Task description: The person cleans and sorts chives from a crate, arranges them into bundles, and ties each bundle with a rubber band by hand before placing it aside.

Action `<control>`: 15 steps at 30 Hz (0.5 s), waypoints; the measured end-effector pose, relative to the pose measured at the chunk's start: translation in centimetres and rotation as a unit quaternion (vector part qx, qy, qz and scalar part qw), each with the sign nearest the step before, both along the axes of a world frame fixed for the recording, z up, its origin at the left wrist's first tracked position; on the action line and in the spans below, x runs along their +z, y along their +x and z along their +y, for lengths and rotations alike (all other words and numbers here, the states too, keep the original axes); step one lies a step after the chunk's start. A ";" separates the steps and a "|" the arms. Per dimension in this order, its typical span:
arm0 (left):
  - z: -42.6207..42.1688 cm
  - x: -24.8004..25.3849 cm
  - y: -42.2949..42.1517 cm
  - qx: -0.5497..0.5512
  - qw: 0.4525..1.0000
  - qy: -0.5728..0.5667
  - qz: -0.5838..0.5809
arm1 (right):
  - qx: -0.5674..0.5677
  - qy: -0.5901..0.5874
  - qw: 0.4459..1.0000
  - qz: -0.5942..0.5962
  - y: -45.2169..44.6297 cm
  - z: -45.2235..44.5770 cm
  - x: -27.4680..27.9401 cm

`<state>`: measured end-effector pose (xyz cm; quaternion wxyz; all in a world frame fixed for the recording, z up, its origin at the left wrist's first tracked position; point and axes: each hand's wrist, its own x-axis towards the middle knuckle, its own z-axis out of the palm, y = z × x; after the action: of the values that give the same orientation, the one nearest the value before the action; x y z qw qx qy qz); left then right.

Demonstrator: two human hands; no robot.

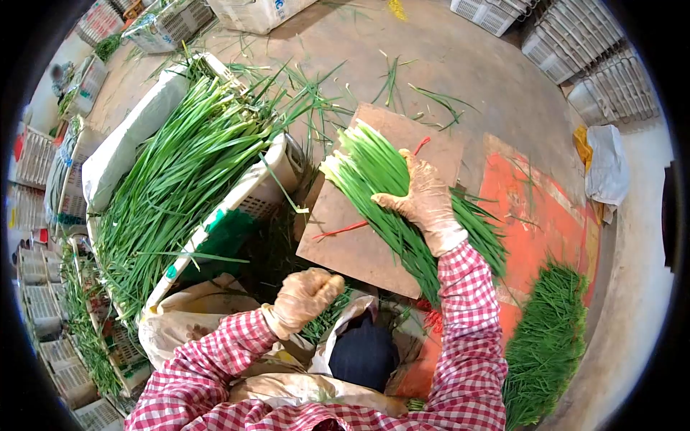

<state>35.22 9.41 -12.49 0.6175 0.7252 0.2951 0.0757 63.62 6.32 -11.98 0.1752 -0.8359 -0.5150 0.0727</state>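
Observation:
A bunch of garlic chives lies on a brown board, pale stem ends toward the upper left. My right hand, in a translucent glove, grips it from above, with the thumb across the leaves and the fingers at the right edge. A red tie runs beneath the bunch, and its ends stick out on both sides. My left hand, also gloved, is closed in a fist below the board's left corner. Whatever may be inside that fist is hidden. Left of the board, a white crate is heaped with loose chives.
More chives are piled at lower right, beside an orange-red sheet. Red ties lie below the board. Stacked crates stand at upper right, with others along the left. Loose leaves litter the floor.

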 end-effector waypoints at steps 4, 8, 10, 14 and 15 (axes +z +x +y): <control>0.2 1.0 1.7 -0.055 0.996 0.048 0.057 | -0.001 0.035 0.980 0.197 2.2 -0.9 0.8; 3.0 -0.6 4.8 0.059 0.953 0.229 -0.188 | -0.042 0.022 0.930 0.364 3.0 -1.2 0.8; 5.2 1.1 7.7 0.076 0.876 0.445 -0.167 | -0.021 0.077 0.899 0.431 2.8 -1.1 0.3; 8.2 -0.5 11.5 -0.013 0.904 0.387 -0.180 | -0.046 0.109 0.883 0.454 2.4 -1.3 0.0; 8.3 -0.5 12.2 -0.014 0.904 0.387 -0.180 | -0.054 0.118 0.869 0.478 2.2 -1.4 0.5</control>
<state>47.38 17.73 -12.96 0.3315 0.8854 0.1163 0.3044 65.84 4.92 -11.44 0.5008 -0.6985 -0.3274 0.3926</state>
